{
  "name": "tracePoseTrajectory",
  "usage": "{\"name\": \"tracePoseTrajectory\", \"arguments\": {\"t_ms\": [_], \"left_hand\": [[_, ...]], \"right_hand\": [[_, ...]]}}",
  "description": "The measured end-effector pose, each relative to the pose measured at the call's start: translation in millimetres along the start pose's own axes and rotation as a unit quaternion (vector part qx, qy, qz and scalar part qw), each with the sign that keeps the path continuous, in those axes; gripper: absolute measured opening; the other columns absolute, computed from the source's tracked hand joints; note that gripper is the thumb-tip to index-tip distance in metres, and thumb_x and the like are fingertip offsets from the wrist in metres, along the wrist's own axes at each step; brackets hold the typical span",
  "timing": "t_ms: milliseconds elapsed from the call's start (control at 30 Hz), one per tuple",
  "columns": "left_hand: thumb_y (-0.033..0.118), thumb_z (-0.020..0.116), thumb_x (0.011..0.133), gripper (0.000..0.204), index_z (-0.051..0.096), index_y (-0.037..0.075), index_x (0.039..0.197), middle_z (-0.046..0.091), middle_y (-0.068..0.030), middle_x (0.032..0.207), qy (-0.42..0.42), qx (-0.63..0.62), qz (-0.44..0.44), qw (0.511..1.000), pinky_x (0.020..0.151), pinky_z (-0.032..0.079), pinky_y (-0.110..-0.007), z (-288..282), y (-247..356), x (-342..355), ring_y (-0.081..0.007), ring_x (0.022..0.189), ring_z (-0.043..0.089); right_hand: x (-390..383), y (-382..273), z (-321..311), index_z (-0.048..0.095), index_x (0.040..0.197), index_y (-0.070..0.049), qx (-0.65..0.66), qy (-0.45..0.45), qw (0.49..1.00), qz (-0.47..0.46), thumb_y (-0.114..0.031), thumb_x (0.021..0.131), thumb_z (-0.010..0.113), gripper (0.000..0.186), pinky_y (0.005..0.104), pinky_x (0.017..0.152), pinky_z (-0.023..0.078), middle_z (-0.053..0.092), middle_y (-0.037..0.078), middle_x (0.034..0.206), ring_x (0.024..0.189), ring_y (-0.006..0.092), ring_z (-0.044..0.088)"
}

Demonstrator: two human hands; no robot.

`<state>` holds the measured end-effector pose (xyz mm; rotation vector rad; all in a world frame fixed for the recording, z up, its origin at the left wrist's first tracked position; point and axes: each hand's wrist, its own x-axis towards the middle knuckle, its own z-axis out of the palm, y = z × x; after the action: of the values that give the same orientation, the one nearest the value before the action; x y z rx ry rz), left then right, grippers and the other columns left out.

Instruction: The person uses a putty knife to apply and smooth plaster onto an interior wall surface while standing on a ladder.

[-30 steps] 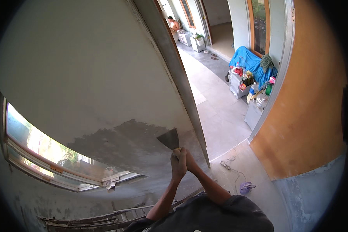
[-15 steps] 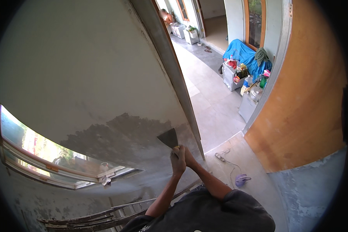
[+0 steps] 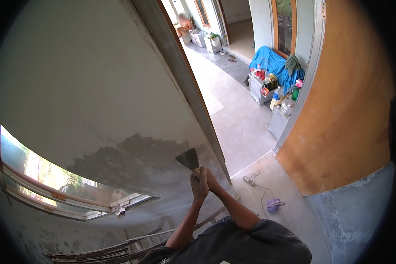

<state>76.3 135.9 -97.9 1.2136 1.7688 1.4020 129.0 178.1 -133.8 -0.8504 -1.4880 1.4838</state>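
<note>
A wide-bladed scraper [image 3: 188, 159] is held up in front of the wall, its flat grey blade pointing up and to the left. Both hands are closed round its handle, of which only a small pale end shows. My left hand [image 3: 199, 187] wraps it from the left, and my right hand [image 3: 210, 179] presses against it from the right. Behind the blade, the white wall [image 3: 105, 79] carries a rough grey scraped patch [image 3: 132, 154]. Whether the blade's edge touches the wall I cannot tell.
A window [image 3: 61, 185] is at the left, with a wooden ladder [image 3: 149, 240] below. On the floor lie a power strip [image 3: 249, 181] with cord and a purple object [image 3: 275, 205]. Past the doorway stand a blue cover [image 3: 268, 59] and cluttered boxes [image 3: 260, 90]; another person [image 3: 183, 26] sits far off.
My hands and the scraper have shifted slightly left in the picture, and the blade is tilted a little differently. The whole view has turned slightly. Both hands keep hold of the handle.
</note>
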Motion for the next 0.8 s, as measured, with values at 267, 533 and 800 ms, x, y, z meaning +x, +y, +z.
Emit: {"name": "tracePoseTrajectory", "arguments": {"t_ms": [267, 533, 800], "left_hand": [[0.032, 0.048, 0.091, 0.039, 0.053, -0.004, 0.076, 0.057, -0.0132, 0.069, 0.027, -0.024, 0.027, 0.999, 0.059, 0.041, -0.035, 2.0, 19.3, -1.3, -0.0173, 0.066, 0.053], [0.035, 0.049, 0.091, 0.04, 0.053, -0.004, 0.081, 0.055, -0.0082, 0.072, 0.035, -0.023, 0.001, 0.999, 0.062, 0.041, -0.032, 5.0, 29.3, -4.0, -0.014, 0.071, 0.05], [0.031, 0.051, 0.09, 0.038, 0.053, -0.004, 0.076, 0.056, -0.0117, 0.07, 0.061, -0.034, -0.014, 0.997, 0.06, 0.041, -0.035, 12.9, -5.5, -8.0, -0.0172, 0.067, 0.053]], "right_hand": [[-1.4, -27.1, -1.5, 0.051, 0.068, 0.0, 0.093, -0.003, 0.995, 0.022, -0.032, 0.089, 0.051, 0.039, 0.0334, 0.051, 0.04, 0.051, 0.006, 0.058, 0.06, 0.0103, 0.048], [-2.3, -41.4, -6.6, 0.049, 0.067, 0.001, 0.069, -0.009, 0.998, 0.002, -0.03, 0.088, 0.05, 0.038, 0.0338, 0.049, 0.038, 0.048, 0.004, 0.057, 0.059, 0.0098, 0.044], [-2.6, 7.4, -4.0, 0.05, 0.07, 0.003, 0.051, -0.037, 0.998, 0.001, -0.032, 0.089, 0.052, 0.039, 0.0353, 0.05, 0.038, 0.048, 0.008, 0.058, 0.058, 0.0114, 0.045]]}}
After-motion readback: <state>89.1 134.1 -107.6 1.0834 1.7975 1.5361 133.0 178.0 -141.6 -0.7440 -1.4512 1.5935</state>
